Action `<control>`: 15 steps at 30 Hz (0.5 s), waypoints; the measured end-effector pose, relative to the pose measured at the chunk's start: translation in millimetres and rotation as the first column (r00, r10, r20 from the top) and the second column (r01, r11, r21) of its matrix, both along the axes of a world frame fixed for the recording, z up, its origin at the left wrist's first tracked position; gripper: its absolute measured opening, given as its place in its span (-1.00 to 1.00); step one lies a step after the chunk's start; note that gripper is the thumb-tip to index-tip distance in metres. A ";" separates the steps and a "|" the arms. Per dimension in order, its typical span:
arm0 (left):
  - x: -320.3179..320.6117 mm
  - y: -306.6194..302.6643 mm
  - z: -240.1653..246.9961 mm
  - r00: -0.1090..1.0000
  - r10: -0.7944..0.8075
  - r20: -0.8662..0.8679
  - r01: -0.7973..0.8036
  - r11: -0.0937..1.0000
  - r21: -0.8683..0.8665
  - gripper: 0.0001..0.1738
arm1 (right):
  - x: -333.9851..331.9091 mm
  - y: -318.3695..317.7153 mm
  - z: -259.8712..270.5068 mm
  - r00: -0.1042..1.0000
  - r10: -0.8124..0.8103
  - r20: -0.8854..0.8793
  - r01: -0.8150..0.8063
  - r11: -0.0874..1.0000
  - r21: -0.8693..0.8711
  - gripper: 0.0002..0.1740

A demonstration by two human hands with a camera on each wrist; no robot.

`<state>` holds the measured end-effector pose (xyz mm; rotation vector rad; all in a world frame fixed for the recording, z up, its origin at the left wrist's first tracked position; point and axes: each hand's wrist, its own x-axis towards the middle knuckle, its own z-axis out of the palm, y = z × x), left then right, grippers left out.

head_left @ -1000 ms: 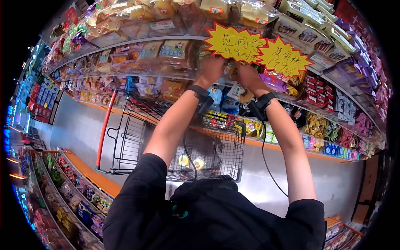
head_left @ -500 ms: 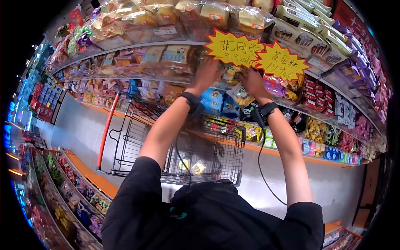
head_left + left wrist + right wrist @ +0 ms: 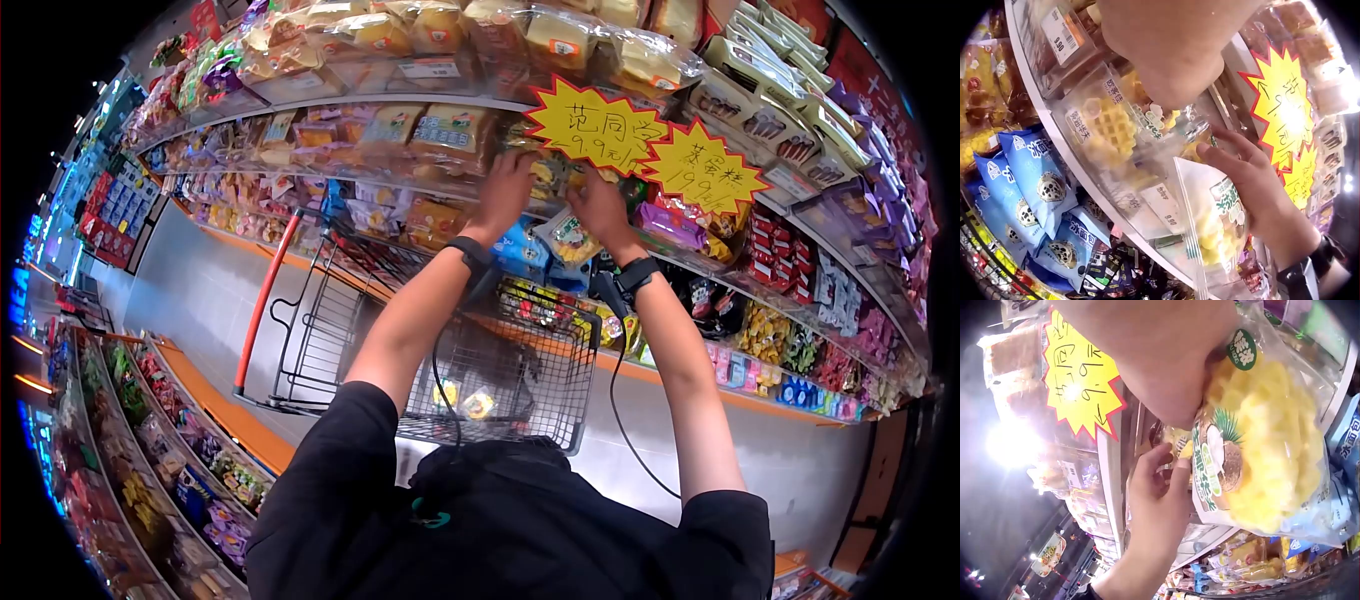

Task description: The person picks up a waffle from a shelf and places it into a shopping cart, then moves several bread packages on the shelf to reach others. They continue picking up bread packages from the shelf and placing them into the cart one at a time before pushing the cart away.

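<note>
Head view: the left hand (image 3: 503, 197) and right hand (image 3: 603, 207) are reaching in near 2 yellow signs (image 3: 598, 122). Left wrist: the right hand is holding a waffle bag (image 3: 1213, 228) over the front edge of the shelf (image 3: 1077, 174). Right wrist: the left hand is lying bent beside a yellow packet (image 3: 1182, 449); whether it's gripping, I cannot tell.

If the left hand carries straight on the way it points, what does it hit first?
Probably the clear packet with yellow contents, just ahead of the left hand; depth is unclear, so they may already touch.

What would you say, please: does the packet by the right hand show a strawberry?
No, the packet shows a coconut and green leaves.
</note>
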<state>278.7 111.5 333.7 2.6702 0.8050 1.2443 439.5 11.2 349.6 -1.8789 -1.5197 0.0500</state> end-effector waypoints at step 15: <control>-23.4 22.1 -10.7 0.845 -0.251 0.472 0.519 0.598 -0.611 -0.59 | -32.8 1.0 -42.8 0.698 -0.193 -0.690 0.388 0.911 0.138 -0.61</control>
